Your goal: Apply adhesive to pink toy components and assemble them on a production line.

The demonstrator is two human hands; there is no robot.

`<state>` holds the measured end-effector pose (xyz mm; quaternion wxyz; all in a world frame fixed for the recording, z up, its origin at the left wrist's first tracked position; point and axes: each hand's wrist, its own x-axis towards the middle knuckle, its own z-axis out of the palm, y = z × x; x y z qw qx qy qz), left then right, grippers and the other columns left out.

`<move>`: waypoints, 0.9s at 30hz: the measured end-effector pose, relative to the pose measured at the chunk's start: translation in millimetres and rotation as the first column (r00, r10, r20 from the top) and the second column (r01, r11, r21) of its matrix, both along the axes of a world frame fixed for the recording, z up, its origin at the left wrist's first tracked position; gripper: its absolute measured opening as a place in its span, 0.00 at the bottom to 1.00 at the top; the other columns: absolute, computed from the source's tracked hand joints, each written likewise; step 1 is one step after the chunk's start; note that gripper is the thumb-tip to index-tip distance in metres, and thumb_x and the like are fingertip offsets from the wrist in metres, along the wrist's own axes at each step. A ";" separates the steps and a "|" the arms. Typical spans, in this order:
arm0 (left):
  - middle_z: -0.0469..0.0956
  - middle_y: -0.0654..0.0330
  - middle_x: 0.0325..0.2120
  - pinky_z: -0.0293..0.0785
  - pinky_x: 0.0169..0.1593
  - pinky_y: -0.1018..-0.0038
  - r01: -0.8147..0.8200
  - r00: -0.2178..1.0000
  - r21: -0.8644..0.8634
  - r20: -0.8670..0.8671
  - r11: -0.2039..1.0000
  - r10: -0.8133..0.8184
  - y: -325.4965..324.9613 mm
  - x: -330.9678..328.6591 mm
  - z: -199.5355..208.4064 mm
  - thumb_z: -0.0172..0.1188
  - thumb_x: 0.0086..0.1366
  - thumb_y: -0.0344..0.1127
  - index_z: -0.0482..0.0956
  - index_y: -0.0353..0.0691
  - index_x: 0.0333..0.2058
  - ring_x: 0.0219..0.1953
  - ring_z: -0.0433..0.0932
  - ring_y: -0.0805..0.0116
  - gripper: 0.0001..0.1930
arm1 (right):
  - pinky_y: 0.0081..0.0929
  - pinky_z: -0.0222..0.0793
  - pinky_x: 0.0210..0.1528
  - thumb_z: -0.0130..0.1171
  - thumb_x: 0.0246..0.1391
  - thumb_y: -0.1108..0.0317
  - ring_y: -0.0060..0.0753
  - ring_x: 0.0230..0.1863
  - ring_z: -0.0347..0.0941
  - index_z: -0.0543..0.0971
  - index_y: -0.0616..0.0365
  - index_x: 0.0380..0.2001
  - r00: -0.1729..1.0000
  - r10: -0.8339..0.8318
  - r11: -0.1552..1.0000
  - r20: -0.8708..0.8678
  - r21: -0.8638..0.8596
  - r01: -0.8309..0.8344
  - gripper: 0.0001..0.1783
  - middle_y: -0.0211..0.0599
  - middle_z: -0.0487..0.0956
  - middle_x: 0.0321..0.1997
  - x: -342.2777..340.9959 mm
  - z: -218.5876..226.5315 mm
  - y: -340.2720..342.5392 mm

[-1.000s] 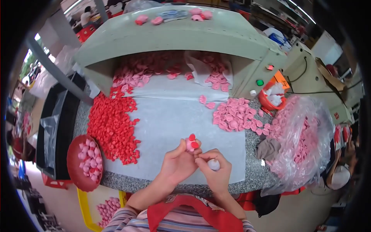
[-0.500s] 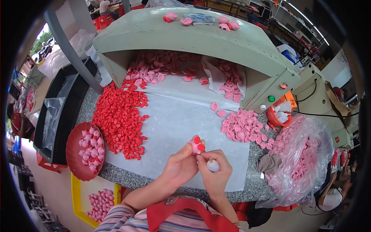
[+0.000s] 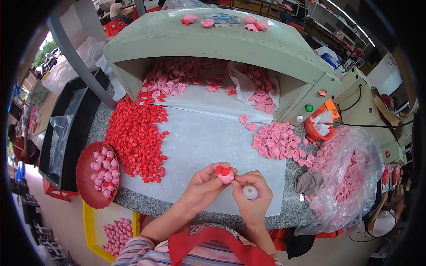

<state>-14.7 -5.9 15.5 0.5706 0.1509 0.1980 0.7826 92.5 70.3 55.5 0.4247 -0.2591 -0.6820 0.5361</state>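
Note:
Over the front of the white sheet, my left hand is closed on a small round pink plastic figure with two red oval pieces on its upper side. My right hand is closed round a small white squeeze bottle, and its fingertips meet the figure's right side. The bottle's tip is hidden by the fingers. To the left of my hands spreads a heap of small red pieces. A pile of pink shell-shaped pieces lies to the right.
A pale green metal hood spans the back, more pink pieces beneath it. At left are a red scalloped bowl of figures, a black tray and a yellow bin. At right sit an orange cup, grey cloth and clear bag.
The pink figure has turned in my left hand, so its red pieces now point up and left. Both hands have shifted slightly, and the bottle sits a little farther right.

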 end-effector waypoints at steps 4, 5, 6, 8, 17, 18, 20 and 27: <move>0.70 0.52 0.45 0.58 0.56 0.67 -0.006 1.000 0.030 -0.001 1.000 0.006 -2.7 1.2 2.3 0.53 0.58 0.27 0.67 0.36 0.47 0.50 0.67 0.65 0.17 | 0.15 0.63 0.29 0.60 0.35 0.85 0.20 0.26 0.68 0.74 0.62 0.23 0.999 0.012 0.995 -0.032 0.096 -0.009 0.09 0.33 0.72 0.25 1.8 -1.6 0.7; 0.70 0.52 0.45 0.58 0.56 0.67 -0.013 1.000 0.023 -0.009 1.000 0.013 -3.2 1.4 2.5 0.53 0.58 0.26 0.67 0.36 0.47 0.49 0.67 0.65 0.17 | 0.15 0.63 0.29 0.60 0.35 0.85 0.20 0.26 0.68 0.74 0.62 0.23 0.999 0.012 0.995 -0.031 0.097 -0.009 0.09 0.33 0.72 0.25 2.1 -2.1 0.7; 0.70 0.52 0.45 0.58 0.56 0.67 -0.012 1.000 0.024 -0.009 1.000 0.013 -3.7 1.1 2.8 0.53 0.58 0.26 0.67 0.36 0.47 0.49 0.67 0.65 0.17 | 0.15 0.63 0.29 0.60 0.35 0.85 0.21 0.26 0.69 0.74 0.62 0.23 0.999 0.020 0.994 -0.040 0.111 -0.015 0.09 0.33 0.72 0.25 1.8 -2.5 0.2; 0.70 0.52 0.45 0.59 0.56 0.67 -0.034 0.998 0.026 -0.052 0.999 0.035 -4.1 0.8 3.8 0.54 0.57 0.26 0.68 0.35 0.46 0.49 0.68 0.66 0.16 | 0.16 0.64 0.29 0.60 0.35 0.85 0.22 0.27 0.70 0.74 0.62 0.23 0.998 0.028 0.992 -0.049 0.125 -0.021 0.09 0.33 0.72 0.25 2.0 -2.0 0.1; 0.72 0.51 0.41 0.63 0.53 0.69 -0.102 0.976 -0.053 -0.196 0.993 0.090 -5.8 4.5 8.9 0.56 0.55 0.27 0.69 0.35 0.43 0.46 0.70 0.65 0.15 | 0.18 0.66 0.26 0.62 0.31 0.83 0.24 0.24 0.71 0.75 0.62 0.23 0.998 0.046 0.988 -0.041 0.147 -0.040 0.11 0.35 0.74 0.23 6.0 -2.3 2.7; 0.72 0.51 0.41 0.63 0.53 0.69 -0.103 0.977 -0.056 -0.195 0.993 0.090 -6.6 3.9 9.3 0.56 0.55 0.27 0.69 0.35 0.43 0.46 0.70 0.65 0.15 | 0.17 0.66 0.26 0.62 0.31 0.83 0.23 0.24 0.71 0.75 0.62 0.22 0.998 0.052 0.989 -0.029 0.141 -0.048 0.11 0.34 0.74 0.23 6.1 -1.3 2.4; 0.72 0.51 0.40 0.63 0.52 0.69 -0.084 0.969 -0.111 -0.239 0.990 0.055 -9.1 0.9 10.5 0.57 0.55 0.27 0.69 0.34 0.42 0.45 0.71 0.65 0.15 | 0.17 0.66 0.26 0.61 0.31 0.84 0.23 0.24 0.71 0.74 0.62 0.22 0.998 0.061 0.990 -0.015 0.131 -0.058 0.10 0.34 0.74 0.23 7.1 -1.5 3.2; 0.72 0.51 0.40 0.64 0.52 0.69 0.079 0.926 -0.142 -0.356 0.987 -0.125 -15.2 -15.5 18.9 0.60 0.52 0.29 0.68 0.33 0.44 0.46 0.70 0.65 0.20 | 0.17 0.64 0.25 0.61 0.33 0.83 0.21 0.24 0.69 0.74 0.62 0.21 0.992 0.124 0.992 0.034 -0.007 -0.124 0.09 0.33 0.73 0.23 13.4 -4.4 0.3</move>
